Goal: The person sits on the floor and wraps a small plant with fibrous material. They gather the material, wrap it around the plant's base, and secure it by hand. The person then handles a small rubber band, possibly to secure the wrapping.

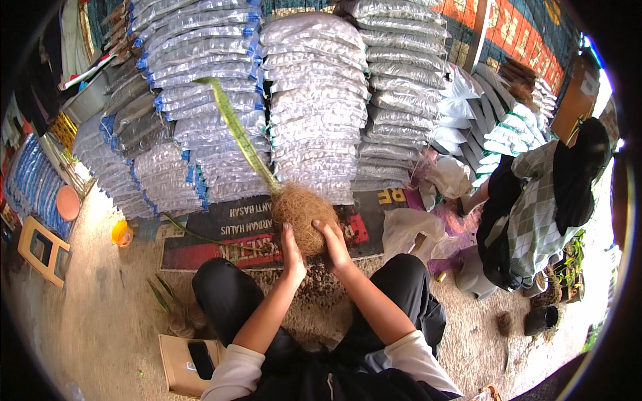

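Between both palms I hold a round ball of brown coconut fibre (304, 208) in front of my knees. My left hand (292, 250) presses its left side, and my right hand (332, 244) cups the right side with the thumb on top. One long green snake plant leaf (241, 135) rises from the ball, leaning up and to the left. Beneath it, a printed banner sheet (200, 253) covers the floor. A second thin green leaf (195, 234) lies on that sheet, its end near dark crumbs of soil.
Stacked filled plastic sacks (316, 100) stand ahead. At right sits another person (536, 210) beside a black pot (540, 321). A cardboard box (175, 366) with a phone (200, 360) and fibre-wrapped plants (178, 321) are at my left. Farther left are an orange cup (122, 233) and a stool (42, 250).
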{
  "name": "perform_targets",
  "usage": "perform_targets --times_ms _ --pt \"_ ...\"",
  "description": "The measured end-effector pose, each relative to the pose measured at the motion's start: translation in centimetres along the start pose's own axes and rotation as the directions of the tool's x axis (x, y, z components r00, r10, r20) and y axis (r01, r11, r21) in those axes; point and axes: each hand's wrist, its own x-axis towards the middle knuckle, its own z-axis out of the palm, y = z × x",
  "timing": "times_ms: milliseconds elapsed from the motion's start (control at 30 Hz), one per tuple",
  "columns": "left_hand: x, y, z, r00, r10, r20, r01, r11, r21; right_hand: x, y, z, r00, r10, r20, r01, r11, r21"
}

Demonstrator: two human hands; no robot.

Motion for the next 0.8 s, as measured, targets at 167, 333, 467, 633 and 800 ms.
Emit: perform_targets --times_ms 167,333,467,633,800 --pt "1.2 -0.2 -0.5 0.982 0.175 -0.074 -0.171 0.984 0.055 0.1 0.1 0.8 0.996 -0.054 0.065 0.067 0.974 -0.216" --pt "0.7 1.3 1.4 0.984 0.111 -0.136 -0.125 0.987 -0.102 0.0 -0.1 2.1 0.956 -0.274 0.101 0.288 0.821 -0.492" --pt "1.3 2.0 1.1 0.99 0.091 -0.104 -0.109 0.976 -0.19 0.3 -2.0 2.2 0.902 -0.351 0.251 0.364 0.304 -0.881" --pt "2.4 2.6 0.5 0.998 0.038 -0.05 -0.047 0.979 -0.196 0.7 -3.2 2.4 0.632 -0.667 0.395 0.577 0.065 -0.814" --pt "3.6 0.5 -1.6 0.992 0.123 -0.003 -0.122 0.977 -0.177 -0.4 -1.4 3.8 0.64 -0.378 0.669 0.622 -0.257 -0.74"
